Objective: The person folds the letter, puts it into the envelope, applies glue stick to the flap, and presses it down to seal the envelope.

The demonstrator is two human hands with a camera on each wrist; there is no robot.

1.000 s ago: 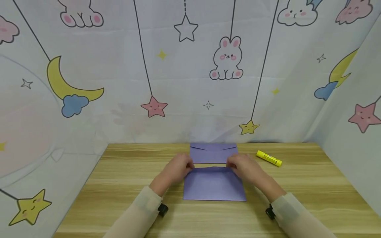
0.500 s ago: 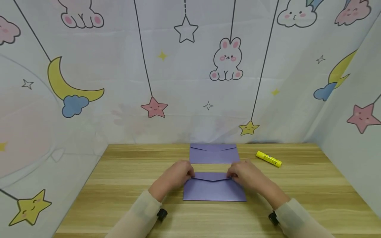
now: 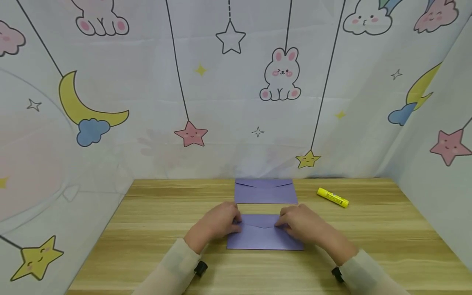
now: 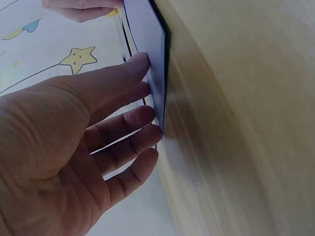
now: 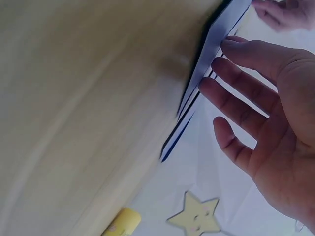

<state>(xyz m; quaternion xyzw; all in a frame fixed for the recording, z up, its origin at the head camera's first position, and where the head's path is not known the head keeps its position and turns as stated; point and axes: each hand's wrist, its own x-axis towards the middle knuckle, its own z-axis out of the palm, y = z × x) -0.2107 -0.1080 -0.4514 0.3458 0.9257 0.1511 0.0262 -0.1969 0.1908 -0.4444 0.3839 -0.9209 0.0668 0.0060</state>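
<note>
A purple envelope (image 3: 262, 239) lies flat on the wooden table with its pointed flap folded down over its body. My left hand (image 3: 220, 220) rests its fingertips at the left end of the flap. In the left wrist view, the thumb (image 4: 133, 68) lies on the paper while the other fingers, nearly straight, touch its edge. At the flap's right end, my right hand (image 3: 301, 222) touches the envelope with thumb and fingertips. Its fingers (image 5: 236, 105) are loosely extended in the right wrist view. Both hands cover the flap's outer corners.
Behind the hands lies a second purple envelope (image 3: 265, 193), its flap side up, against the back of the table (image 3: 166, 205). A yellow glue stick (image 3: 332, 197) lies at the back right. A white printed cloth (image 3: 228, 102) hangs behind the table.
The near envelope's raised flap has been folded toward the person and now lies flat. Both hands have come nearer and lower with it, their pinch on the flap loosened into touching fingertips.
</note>
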